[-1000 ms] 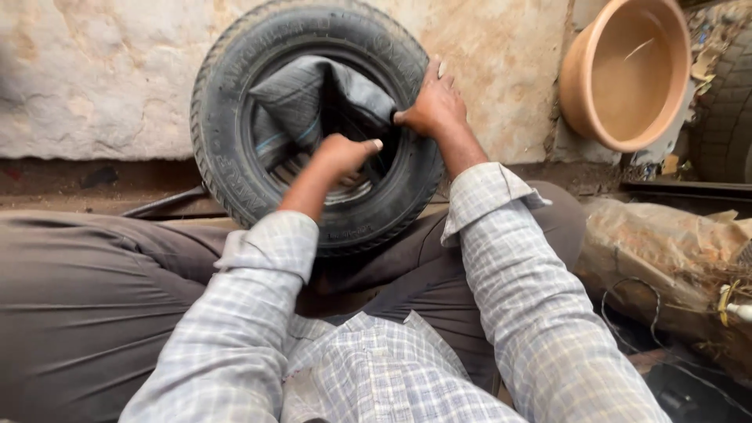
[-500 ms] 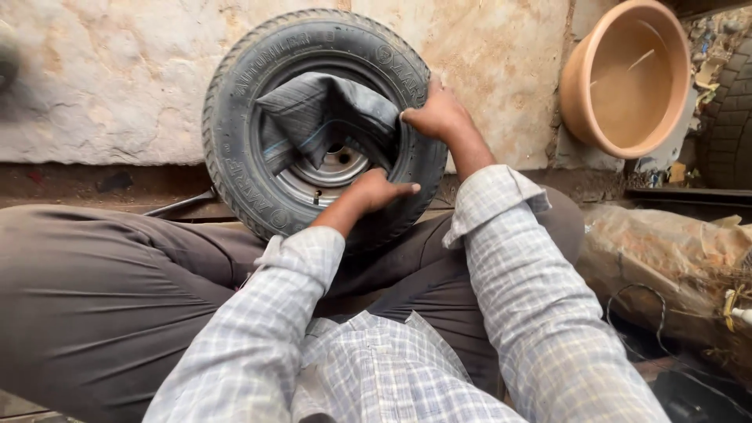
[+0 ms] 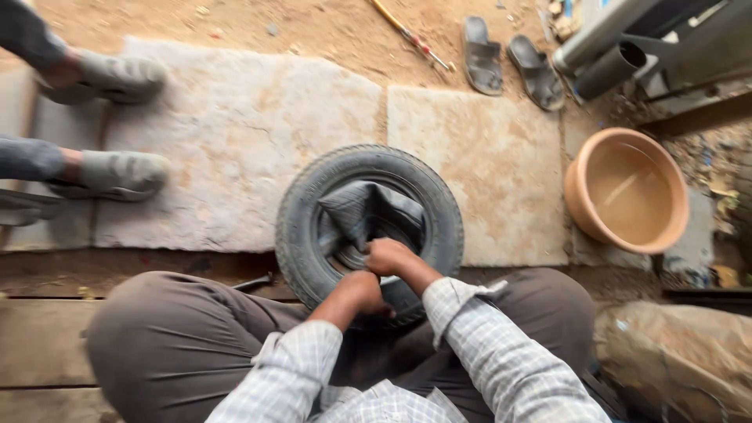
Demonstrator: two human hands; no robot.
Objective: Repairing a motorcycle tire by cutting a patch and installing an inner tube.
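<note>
A small black tyre (image 3: 301, 227) lies on stone slabs in front of my crossed legs. A dark grey inner tube (image 3: 360, 210) bulges, folded, out of its middle. My left hand (image 3: 362, 291) is curled over the tyre's near edge. Just above it, my right hand (image 3: 389, 257) has its fingers closed at the inner rim, on the tube's lower fold. Both forearms come out of checked shirt sleeves. Part of the wheel hub (image 3: 348, 254) shows under the tube; the rest is hidden.
A terracotta basin (image 3: 627, 192) stands to the right. Another person's feet in grey shoes (image 3: 117, 174) rest at the left. Two sandals (image 3: 509, 63) and a long tool (image 3: 411, 37) lie on the dirt beyond. A grey pipe (image 3: 607, 66) is at top right and a brown sack (image 3: 681, 352) at bottom right.
The view has pulled back and up, showing more ground. My right hand slid from the tyre's right side to its near inner rim. My left hand dropped to the near edge.
</note>
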